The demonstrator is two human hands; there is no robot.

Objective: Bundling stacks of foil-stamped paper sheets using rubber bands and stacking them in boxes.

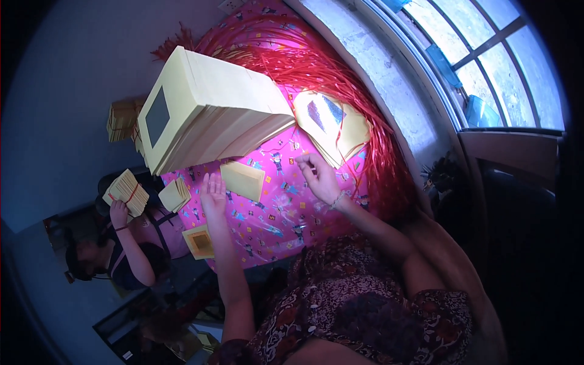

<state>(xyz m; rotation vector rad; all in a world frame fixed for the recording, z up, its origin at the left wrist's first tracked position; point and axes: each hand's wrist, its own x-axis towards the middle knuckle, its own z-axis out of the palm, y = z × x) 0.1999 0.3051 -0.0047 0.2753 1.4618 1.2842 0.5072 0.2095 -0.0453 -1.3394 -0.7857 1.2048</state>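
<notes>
A flat yellow paper piece [243, 180], like an envelope, lies on the pink patterned tablecloth [286, 210] between my hands. My left hand [213, 193] is beside its left edge, palm up, with the fingers stretched out and nothing in them. To the right of the paper, my right hand [317, 176] hovers over the cloth with bent fingers, thumb and forefinger tips close together. Whatever is between those tips is too small to make out. Beyond both hands rises a large stack of pale yellow paper [228, 82]. A smaller yellow paper stack [350, 137] with a dark printed patch lies near my right hand.
Long red strips [322, 67] cover the table's far and right sides, beside the window ledge [389, 73]. Small yellow papers [175, 194] and a yellow piece with a brown square [198, 242] lie at the left edge. There, another person's hand [119, 214] holds a tied yellow paper bundle [128, 193].
</notes>
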